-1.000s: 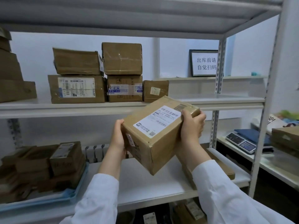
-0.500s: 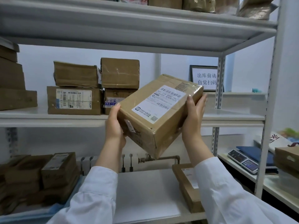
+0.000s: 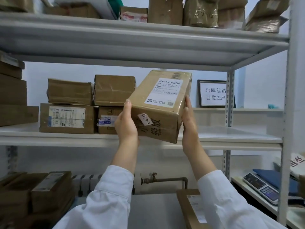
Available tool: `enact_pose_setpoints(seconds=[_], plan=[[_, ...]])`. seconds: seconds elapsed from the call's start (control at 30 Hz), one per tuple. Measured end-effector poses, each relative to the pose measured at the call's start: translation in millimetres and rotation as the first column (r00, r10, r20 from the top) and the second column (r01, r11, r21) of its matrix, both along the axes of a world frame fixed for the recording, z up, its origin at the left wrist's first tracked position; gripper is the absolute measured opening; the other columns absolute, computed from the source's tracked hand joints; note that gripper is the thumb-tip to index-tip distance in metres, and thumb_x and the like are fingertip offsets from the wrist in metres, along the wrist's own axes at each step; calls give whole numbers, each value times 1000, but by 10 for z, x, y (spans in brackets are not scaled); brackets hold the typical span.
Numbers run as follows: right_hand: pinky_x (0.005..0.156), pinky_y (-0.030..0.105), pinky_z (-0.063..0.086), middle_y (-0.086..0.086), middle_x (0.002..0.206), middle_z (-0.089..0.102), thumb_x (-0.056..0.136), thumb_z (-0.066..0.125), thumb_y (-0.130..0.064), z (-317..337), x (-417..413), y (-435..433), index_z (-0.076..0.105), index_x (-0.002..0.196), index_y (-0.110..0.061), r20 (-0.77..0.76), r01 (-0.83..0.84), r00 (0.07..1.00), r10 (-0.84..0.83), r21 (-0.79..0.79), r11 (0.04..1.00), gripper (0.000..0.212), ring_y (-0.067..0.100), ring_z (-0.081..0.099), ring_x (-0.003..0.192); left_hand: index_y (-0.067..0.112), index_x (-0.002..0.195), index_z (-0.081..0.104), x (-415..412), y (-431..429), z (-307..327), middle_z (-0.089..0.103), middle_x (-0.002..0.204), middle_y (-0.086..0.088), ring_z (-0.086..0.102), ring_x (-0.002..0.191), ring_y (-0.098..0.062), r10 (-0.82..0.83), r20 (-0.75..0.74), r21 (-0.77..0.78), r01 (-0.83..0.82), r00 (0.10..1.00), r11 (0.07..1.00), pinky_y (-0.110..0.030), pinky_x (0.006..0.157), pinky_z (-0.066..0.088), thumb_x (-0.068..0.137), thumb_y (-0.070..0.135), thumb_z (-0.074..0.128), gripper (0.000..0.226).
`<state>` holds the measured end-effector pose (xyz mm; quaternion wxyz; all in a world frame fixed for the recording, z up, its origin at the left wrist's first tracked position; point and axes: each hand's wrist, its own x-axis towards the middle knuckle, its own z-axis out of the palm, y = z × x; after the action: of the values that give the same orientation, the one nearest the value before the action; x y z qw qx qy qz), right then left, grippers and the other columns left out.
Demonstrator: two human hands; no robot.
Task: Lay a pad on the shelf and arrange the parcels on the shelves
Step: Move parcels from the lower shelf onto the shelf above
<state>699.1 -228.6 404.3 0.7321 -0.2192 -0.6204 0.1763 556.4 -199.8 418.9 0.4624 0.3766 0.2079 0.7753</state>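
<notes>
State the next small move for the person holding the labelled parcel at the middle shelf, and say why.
Probably ease the parcel forward and rightward, levelling it onto the bare stretch of the middle shelf. It is tilted, held between the left hand and right hand at shelf height; stacked boxes fill the space to its left.
</notes>
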Motion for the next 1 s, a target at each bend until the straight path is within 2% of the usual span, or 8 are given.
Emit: enact_pose_setpoints(seconds=[0.07,0.17,0.37,0.5,0.57,0.67,0.8,1.0], plan=[[118,46,15,-2,158,11,69,57,-72,-4,49,62,10,150,-22,90,-32,995,32,-5,999,106,16,9,146,41,60,73,48,12,37,74,81,12,68,92,-17,43,-25,15,-43,999,999,-39,86,54,69,61,63,24],[117,50,14,-6,159,7,61,68,-67,-3,99,207,1,150,-30,158,-15,987,16,-6,1000,117,15,7,146,33,65,74,92,33,121,73,84,13,67,94,-14,98,-63,37,-96,993,995,-37,88,53,73,64,62,34],[107,52,36,5,149,36,71,69,-43,126,116,467,22,147,-26,-12,-46,999,47,62,997,91,23,37,135,35,78,64,92,114,298,68,79,22,60,84,1,207,-207,117,-186,956,976,-19,66,45,72,67,58,32],[99,43,47,8,141,42,74,64,-47,250,139,593,28,143,-21,-98,-65,993,69,49,997,82,20,48,126,23,123,58,82,197,369,65,115,6,58,109,-14,236,-299,171,-192,924,966,-34,93,50,83,53,55,50],[97,34,47,4,141,38,76,61,-39,318,157,666,27,139,-21,-180,-85,979,92,48,995,74,15,46,125,21,132,52,80,233,405,62,123,1,56,114,-18,234,-332,171,-185,914,968,-41,99,48,87,47,54,52],[91,31,48,5,131,40,74,55,-28,395,182,786,30,124,-21,-257,-157,952,168,61,986,56,15,48,119,20,137,46,67,297,442,59,128,-2,55,117,-22,238,-372,180,-182,897,967,-45,99,48,90,40,54,52],[62,20,52,3,99,58,77,54,-27,450,178,943,42,105,-18,-272,-208,938,213,48,977,31,2,66,80,19,136,46,62,385,457,60,126,-3,55,117,-22,298,-403,212,-228,865,950,-45,99,47,92,35,53,47],[79,23,51,6,108,64,90,52,-23,472,201,1049,54,120,-5,-209,-163,962,175,76,984,35,16,62,99,19,129,55,70,516,414,64,120,2,57,114,-18,369,-427,257,-281,825,925,-44,100,46,95,31,50,36]])
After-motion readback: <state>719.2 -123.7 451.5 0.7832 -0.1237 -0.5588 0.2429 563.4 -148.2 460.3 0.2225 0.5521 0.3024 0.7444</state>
